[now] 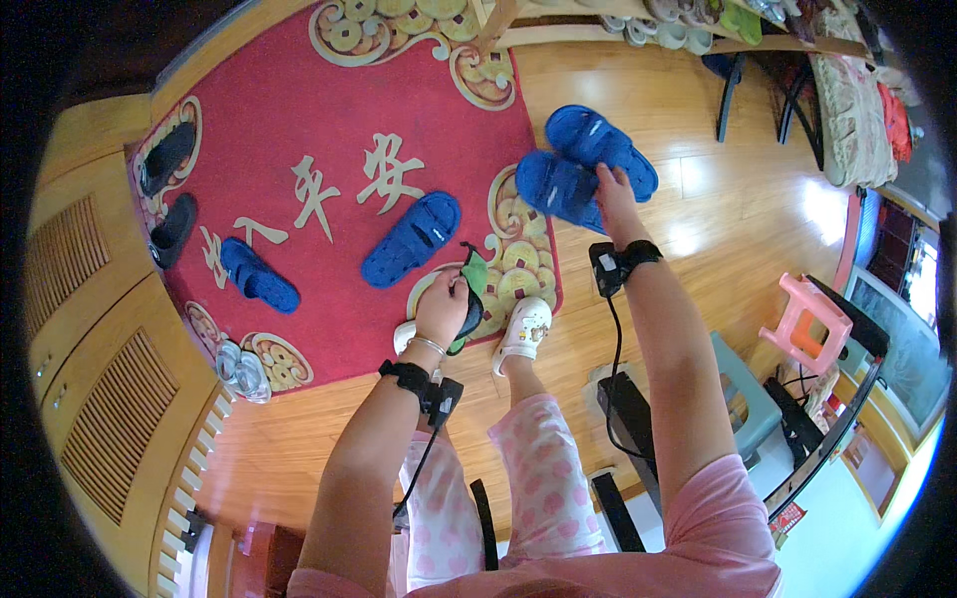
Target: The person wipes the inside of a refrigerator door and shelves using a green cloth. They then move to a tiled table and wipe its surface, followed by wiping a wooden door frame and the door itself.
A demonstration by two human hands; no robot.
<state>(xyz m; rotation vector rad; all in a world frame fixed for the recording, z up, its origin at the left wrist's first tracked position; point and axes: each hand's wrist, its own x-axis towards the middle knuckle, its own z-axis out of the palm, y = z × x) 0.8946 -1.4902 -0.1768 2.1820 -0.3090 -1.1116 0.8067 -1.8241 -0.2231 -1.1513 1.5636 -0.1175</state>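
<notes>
My right hand (619,200) grips a pair of blue slippers (579,161) above the wooden floor, just right of the red mat (299,90). My left hand (442,314) holds a green and black item (472,288), partly hidden by the fingers; it may be footwear. Up and left of that hand, a blue slipper (411,239) lies on the mat, and another blue slipper (259,275) lies farther left. Two black shoes (170,198) are at the mat's left edge. My feet wear white clogs (525,329) by the mat's near edge.
A wooden cabinet (112,418) with slatted doors stands at the left, with silvery shoes (243,371) near it. A shoe rack (553,36) runs along the top. At the right are a pink plastic stool (811,321), a blue-grey stool (748,404) and a cloth-covered seat (852,119).
</notes>
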